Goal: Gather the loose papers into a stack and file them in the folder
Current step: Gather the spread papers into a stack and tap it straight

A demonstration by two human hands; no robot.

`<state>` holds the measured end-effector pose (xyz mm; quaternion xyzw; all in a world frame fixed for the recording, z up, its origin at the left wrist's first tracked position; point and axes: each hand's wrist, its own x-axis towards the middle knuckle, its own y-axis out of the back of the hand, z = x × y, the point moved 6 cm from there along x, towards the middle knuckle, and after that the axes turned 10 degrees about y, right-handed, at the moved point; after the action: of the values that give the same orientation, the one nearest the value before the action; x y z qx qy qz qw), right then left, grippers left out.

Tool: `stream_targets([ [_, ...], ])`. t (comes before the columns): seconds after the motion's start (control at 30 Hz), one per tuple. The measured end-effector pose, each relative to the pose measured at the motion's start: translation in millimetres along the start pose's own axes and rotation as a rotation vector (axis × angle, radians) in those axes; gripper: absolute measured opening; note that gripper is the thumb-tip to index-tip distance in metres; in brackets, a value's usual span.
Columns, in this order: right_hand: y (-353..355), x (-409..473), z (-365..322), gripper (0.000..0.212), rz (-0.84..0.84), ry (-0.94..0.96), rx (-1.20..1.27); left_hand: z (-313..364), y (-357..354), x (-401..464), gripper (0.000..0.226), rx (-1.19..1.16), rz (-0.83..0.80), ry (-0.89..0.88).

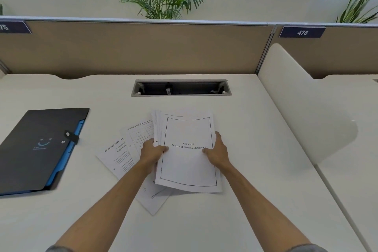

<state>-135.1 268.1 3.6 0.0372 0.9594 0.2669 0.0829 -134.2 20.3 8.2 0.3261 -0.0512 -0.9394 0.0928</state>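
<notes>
A stack of white papers (pixel 189 133), topped by a framed sheet reading "Chapter 5", sits mid-desk between my hands. My left hand (pixel 152 150) grips its left edge, thumb on top. My right hand (pixel 217 150) holds the right edge the same way. Two or three loose printed sheets (pixel 120 154) fan out to the left, partly under my left arm and under the stack. A black folder (pixel 34 149) with blue inner pockets and a snap strap lies shut at the desk's left.
The white desk (pixel 255 149) has a cable slot (pixel 181 88) behind the papers. A tan partition (pixel 143 49) closes the back. A white side divider (pixel 302 108) rises on the right. Plants stand behind the partition.
</notes>
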Motion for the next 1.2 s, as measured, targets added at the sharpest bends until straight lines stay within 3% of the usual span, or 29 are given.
stream_targets([
  [0.3, 10.3, 0.2, 5.1, 0.088, 0.048, -0.063, 0.211, 11.4, 4.4, -8.3, 0.071, 0.116, -0.082, -0.152],
  [0.47, 24.8, -2.4, -11.2, 0.094, 0.042, -0.09, 0.403, 29.8, 7.8, -24.0, 0.054, -0.022, -0.182, -0.241],
  [0.6, 33.0, -2.3, -36.1, 0.04, -0.054, -0.036, 0.666, 42.2, 10.3, -36.3, 0.041, -0.081, -0.259, -0.279],
  [0.77, 47.5, -7.5, -68.9, 0.013, 0.003, 0.106, 0.669, 55.4, 17.5, -46.4, 0.038, -0.105, -0.3, -0.288],
  [0.9, 54.3, -21.1, -89.9, 0.002, 0.089, 0.227, 0.654, 68.1, 22.2, -52.9, 0.038, -0.115, -0.268, -0.33],
  [1.2, 54.8, -45.6, -106.9, 0.006, 0.14, 0.344, 0.61, 86.1, 24.9, -67.0, 0.031, -0.18, -0.195, -0.438],
])
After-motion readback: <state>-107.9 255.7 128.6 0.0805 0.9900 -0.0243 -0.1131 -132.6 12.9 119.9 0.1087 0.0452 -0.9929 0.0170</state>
